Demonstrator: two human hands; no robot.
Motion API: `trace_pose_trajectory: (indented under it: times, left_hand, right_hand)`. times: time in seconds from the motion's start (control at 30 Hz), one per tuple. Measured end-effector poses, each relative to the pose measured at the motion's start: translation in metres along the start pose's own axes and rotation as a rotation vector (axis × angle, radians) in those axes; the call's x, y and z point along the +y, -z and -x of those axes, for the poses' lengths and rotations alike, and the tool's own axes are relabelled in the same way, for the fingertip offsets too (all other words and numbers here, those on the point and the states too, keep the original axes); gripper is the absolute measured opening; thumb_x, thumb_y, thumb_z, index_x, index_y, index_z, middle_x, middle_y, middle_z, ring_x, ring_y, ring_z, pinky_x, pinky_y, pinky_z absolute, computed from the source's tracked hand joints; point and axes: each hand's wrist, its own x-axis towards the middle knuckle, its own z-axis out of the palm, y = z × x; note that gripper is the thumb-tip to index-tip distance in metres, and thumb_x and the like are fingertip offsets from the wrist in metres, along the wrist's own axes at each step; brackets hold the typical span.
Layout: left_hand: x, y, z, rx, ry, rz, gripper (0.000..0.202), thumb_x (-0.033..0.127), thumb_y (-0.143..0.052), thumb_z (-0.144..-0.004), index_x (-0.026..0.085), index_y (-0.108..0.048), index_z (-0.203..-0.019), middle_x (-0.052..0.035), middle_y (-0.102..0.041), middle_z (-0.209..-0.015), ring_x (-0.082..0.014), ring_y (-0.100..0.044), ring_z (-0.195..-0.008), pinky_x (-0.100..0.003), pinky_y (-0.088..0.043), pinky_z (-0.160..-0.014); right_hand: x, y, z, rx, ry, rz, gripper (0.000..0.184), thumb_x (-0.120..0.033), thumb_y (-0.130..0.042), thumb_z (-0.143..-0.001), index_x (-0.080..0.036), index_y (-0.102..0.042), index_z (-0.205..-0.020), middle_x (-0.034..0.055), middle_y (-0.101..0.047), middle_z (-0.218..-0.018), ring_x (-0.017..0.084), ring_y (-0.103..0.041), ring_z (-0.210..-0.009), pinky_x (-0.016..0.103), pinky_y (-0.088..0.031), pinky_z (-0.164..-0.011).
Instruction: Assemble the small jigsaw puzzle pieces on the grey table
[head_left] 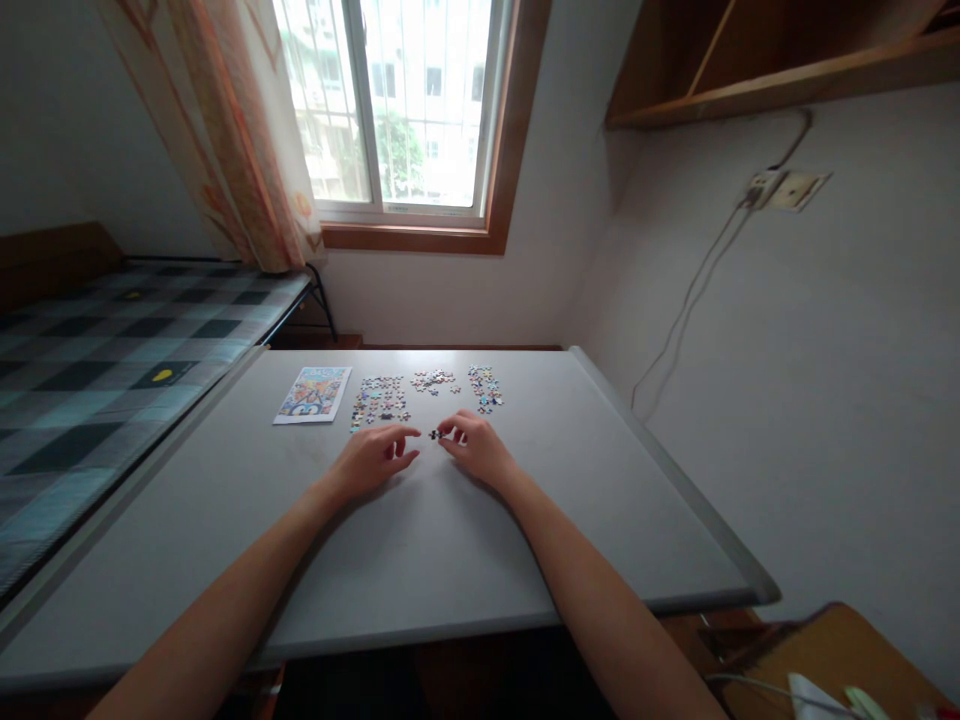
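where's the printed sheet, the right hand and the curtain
Printed sheet (pixel 312 395), head view: middle of its picture.
Right hand (pixel 480 449), head view: back of the hand.
Curtain (pixel 227 135), head view: its orange folds.

Open to pass over the near middle of the table (pixel 420 585), between the forearms (pixel 259 570), and along the right side. Tight between left hand (pixel 373 457) and right hand (pixel 481 450) — narrowed by a puzzle piece (pixel 435 435). Obstructed beyond by three groups of pieces (pixel 381 398) — with slim gaps between — and farther left by a printed picture (pixel 313 395).
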Motion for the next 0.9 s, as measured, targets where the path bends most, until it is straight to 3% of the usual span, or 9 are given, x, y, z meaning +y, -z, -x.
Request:
trace_pose_trajectory:
  times: [0.23, 0.37, 0.63, 0.9]
  left_hand:
    - [0.002, 0.003, -0.001, -0.048, -0.044, -0.022, 0.022, 0.034, -0.051, -0.089, 0.019, -0.067, -0.094, 0.0011, -0.06, -0.07, -0.0081, -0.05, -0.056, -0.02, -0.039, -0.058]
    - [0.002, 0.003, -0.001, -0.051, -0.054, -0.024, 0.022, 0.032, -0.05, -0.089, 0.019, -0.068, -0.091, 0.0013, -0.059, -0.069, -0.008, -0.05, -0.057, -0.02, -0.038, -0.058]
    - [0.003, 0.002, -0.001, -0.038, -0.06, -0.026, 0.022, 0.031, -0.049, -0.09, 0.019, -0.068, -0.089, 0.0013, -0.059, -0.068, -0.008, -0.05, -0.056, -0.02, -0.037, -0.058]
    - [0.004, 0.004, -0.001, -0.041, -0.061, -0.03, 0.021, 0.03, -0.05, -0.09, 0.019, -0.068, -0.088, 0.0015, -0.06, -0.069, -0.0082, -0.051, -0.058, -0.02, -0.037, -0.059]
  right_hand:
    - [0.035, 0.045, -0.004, 0.204, -0.244, 0.217, 0.011, -0.016, -0.061, -0.077, -0.017, -0.067, -0.086, 0.0032, -0.064, -0.089, 0.011, -0.058, -0.067, 0.025, -0.047, -0.073]
    - [0.056, 0.064, 0.0, 0.238, -0.427, 0.331, 0.014, -0.016, -0.061, -0.076, -0.018, -0.068, -0.088, 0.0043, -0.067, -0.091, 0.012, -0.061, -0.071, 0.025, -0.047, -0.077]
    - [0.058, 0.064, 0.002, 0.213, -0.448, 0.412, 0.024, -0.017, -0.06, -0.078, -0.018, -0.069, -0.099, 0.0055, -0.067, -0.096, 0.014, -0.062, -0.081, 0.024, -0.045, -0.082]
    - [0.051, 0.059, 0.003, 0.153, -0.423, 0.437, 0.021, -0.015, -0.055, -0.079, -0.019, -0.073, -0.089, 0.0045, -0.065, -0.097, 0.012, -0.061, -0.079, 0.022, -0.044, -0.082]
